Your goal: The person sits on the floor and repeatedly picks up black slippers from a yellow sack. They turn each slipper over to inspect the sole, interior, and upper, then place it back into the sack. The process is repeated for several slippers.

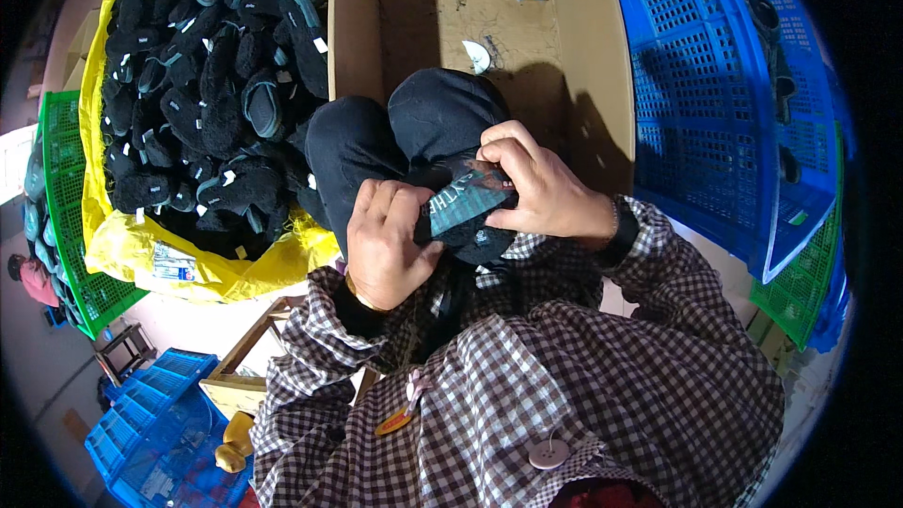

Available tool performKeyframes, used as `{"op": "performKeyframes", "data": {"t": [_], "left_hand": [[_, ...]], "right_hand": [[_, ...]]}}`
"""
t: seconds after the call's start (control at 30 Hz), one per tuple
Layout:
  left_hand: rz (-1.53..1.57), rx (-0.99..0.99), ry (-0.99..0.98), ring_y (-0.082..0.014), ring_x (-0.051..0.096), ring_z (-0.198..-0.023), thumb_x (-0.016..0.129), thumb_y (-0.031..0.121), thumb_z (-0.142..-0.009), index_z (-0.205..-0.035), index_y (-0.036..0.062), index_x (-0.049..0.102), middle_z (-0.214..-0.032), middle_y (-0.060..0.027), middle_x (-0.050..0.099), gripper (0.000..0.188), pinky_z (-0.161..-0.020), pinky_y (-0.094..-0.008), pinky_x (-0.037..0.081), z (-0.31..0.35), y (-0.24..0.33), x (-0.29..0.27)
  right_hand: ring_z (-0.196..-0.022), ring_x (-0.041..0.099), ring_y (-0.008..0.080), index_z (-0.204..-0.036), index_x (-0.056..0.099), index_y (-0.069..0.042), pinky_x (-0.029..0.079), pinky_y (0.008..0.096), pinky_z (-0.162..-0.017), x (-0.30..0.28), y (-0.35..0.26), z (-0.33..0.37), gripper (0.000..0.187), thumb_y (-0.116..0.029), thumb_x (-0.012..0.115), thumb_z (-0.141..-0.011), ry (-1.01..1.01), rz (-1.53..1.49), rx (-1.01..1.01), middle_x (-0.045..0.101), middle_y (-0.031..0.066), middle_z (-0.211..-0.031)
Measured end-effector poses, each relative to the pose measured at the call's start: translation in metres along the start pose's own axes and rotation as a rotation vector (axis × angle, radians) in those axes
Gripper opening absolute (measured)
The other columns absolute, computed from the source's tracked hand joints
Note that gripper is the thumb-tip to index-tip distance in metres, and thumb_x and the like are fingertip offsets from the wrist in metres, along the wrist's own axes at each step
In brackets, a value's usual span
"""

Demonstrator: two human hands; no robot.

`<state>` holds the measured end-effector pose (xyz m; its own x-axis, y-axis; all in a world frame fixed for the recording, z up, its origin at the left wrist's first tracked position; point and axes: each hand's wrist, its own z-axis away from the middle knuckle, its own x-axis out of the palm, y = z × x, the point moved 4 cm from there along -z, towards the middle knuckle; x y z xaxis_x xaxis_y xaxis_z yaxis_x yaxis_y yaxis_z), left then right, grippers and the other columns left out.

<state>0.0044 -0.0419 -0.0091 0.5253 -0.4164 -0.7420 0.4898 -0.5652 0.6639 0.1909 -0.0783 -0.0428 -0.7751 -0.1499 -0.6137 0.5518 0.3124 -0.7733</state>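
I've got the black fleece slipper (467, 210) pinched between left hand (388, 243) and right hand (536, 190); it looks soft, light, floppy, so I grip its teal-lined rim.

open cardboard box (583, 66) ahead, sock heap (207, 85) left

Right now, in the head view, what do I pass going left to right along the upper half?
Green plastic crate → yellow bag of black fuzzy slippers → open brown cardboard box → blue perforated plastic crate.
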Motion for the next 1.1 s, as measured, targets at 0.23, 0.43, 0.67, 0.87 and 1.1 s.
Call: {"op": "performKeyframes", "data": {"t": [0.23, 0.43, 0.67, 0.87, 1.1], "left_hand": [[0.029, -0.064, -0.032, -0.0328, 0.051, -0.092, 0.071, 0.001, -0.047, -0.097, 0.0044, 0.060, -0.098, -0.0113, 0.058, 0.051, -0.081, -0.0386, 0.043, -0.003, -0.001, -0.006], [0.023, 0.037, 0.001, -0.0330, 0.051, -0.090, 0.071, 0.003, -0.045, -0.095, 0.0016, 0.058, -0.097, -0.0125, 0.057, 0.051, -0.079, -0.0395, 0.043, -0.008, 0.001, -0.009], [0.008, 0.049, 0.087, -0.0343, 0.051, -0.085, 0.069, 0.004, -0.043, -0.091, 0.0007, 0.056, -0.091, -0.0145, 0.056, 0.049, -0.076, -0.0400, 0.042, -0.009, 0.001, -0.008], [0.002, 0.028, 0.193, -0.0349, 0.052, -0.084, 0.066, 0.003, -0.046, -0.089, 0.0004, 0.055, -0.088, -0.0150, 0.055, 0.044, -0.074, -0.0401, 0.043, -0.013, 0.002, -0.008], [-0.009, 0.059, 0.306, -0.0351, 0.052, -0.080, 0.064, 0.002, -0.047, -0.086, -0.0005, 0.055, -0.083, -0.0153, 0.055, 0.040, -0.072, -0.0397, 0.043, -0.019, 0.004, -0.008]], "right_hand": [[-0.093, 0.057, 0.0322, -0.111, 0.043, -0.001, 0.052, 0.0388, -0.080, -0.008, -0.003, -0.002, 0.064, -0.010, 0.082, -0.060, -0.058, -0.014, -0.060, 0.043, 0.0143, -0.109], [-0.088, 0.058, 0.0308, -0.103, 0.043, -0.001, 0.052, 0.0371, -0.074, -0.006, -0.002, -0.003, 0.059, -0.007, 0.081, -0.059, 0.035, -0.068, -0.041, 0.047, 0.0140, -0.102], [-0.080, 0.059, 0.0279, -0.100, 0.042, -0.002, 0.051, 0.0359, -0.065, 0.001, 0.001, -0.003, 0.053, -0.005, 0.080, -0.064, 0.149, -0.068, -0.025, 0.048, 0.0129, -0.096], [-0.073, 0.056, 0.0247, -0.097, 0.041, -0.002, 0.049, 0.0309, -0.061, 0.006, 0.002, -0.004, 0.047, -0.004, 0.078, -0.067, 0.406, -0.030, -0.065, 0.048, 0.0130, -0.093], [-0.078, 0.057, 0.0240, -0.095, 0.042, -0.002, 0.048, 0.0319, -0.065, 0.009, 0.001, -0.005, 0.041, -0.001, 0.075, -0.070, 0.519, -0.136, 0.067, 0.050, 0.0129, -0.092]]}}
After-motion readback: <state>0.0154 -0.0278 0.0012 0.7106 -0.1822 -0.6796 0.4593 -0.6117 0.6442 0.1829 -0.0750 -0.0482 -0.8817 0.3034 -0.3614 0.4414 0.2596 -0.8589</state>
